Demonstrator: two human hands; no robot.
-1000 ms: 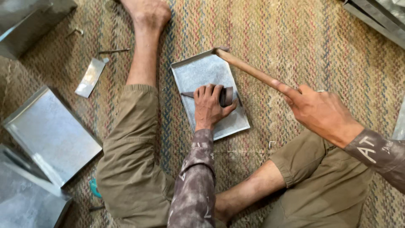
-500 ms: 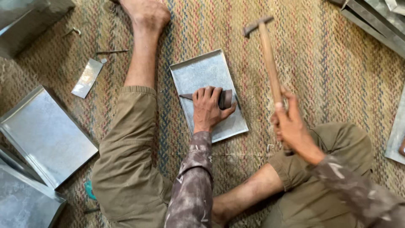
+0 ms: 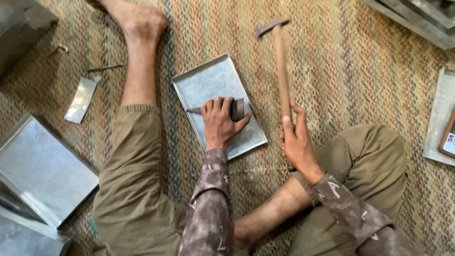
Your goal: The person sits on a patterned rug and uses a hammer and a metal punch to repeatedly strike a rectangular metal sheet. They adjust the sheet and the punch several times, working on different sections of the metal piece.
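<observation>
I see the metal tray (image 3: 215, 85) lying flat on the woven mat (image 3: 360, 80). My left hand (image 3: 219, 122) clamps a dark chisel (image 3: 234, 109) onto it; my right hand (image 3: 296, 142), beside the tray, grips the raised hammer (image 3: 280, 66). The tray's surface looks unmarked, so the striking seems barely begun.

A single head-worn camera is looking almost straight down from the seated person's own head, facing the woven mat (image 3: 360, 71) on the floor. It is sitting close, at arm's reach, framing the lap at 6 o'clock, a bare foot (image 3: 140, 21) at 11 o'clock and stacked metal trays (image 3: 42, 166) at 8 o'clock. No second view is sharing the scene.
</observation>
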